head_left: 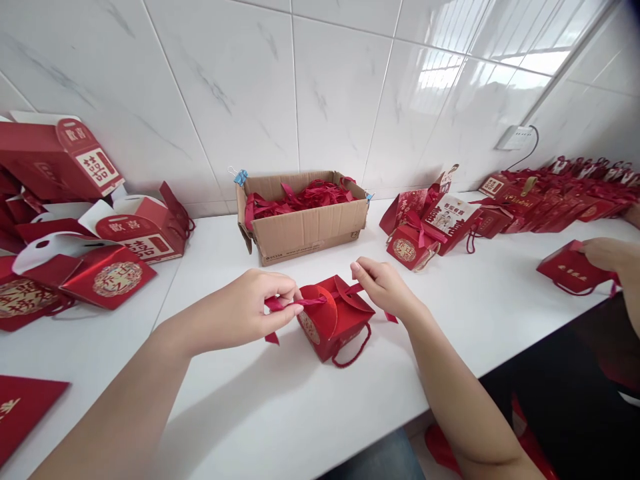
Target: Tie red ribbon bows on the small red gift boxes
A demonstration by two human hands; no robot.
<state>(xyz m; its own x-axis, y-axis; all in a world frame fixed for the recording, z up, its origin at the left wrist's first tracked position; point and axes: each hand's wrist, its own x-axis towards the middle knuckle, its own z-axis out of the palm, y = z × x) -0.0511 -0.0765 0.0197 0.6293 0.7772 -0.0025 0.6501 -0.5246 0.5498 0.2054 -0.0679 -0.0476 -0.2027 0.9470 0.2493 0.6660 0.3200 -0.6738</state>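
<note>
A small red gift box (340,327) with a gold round emblem stands on the white table in front of me. A dark pink ribbon (314,301) runs across its folded top flaps. My left hand (273,303) pinches one side of the ribbon, left of the box, with a loose end hanging below. On the other side my right hand (383,283) is closed on the ribbon, and another tail hangs under it. A twisted red cord handle (355,350) droops from the box's near side onto the table.
Behind the box sits a cardboard carton (310,230) full of red ribbons. Open red boxes (125,267) pile up at the left. Finished-looking boxes (413,243) and long rows of them stand at the right. A co-worker's hand (607,257) holds a red box (573,267).
</note>
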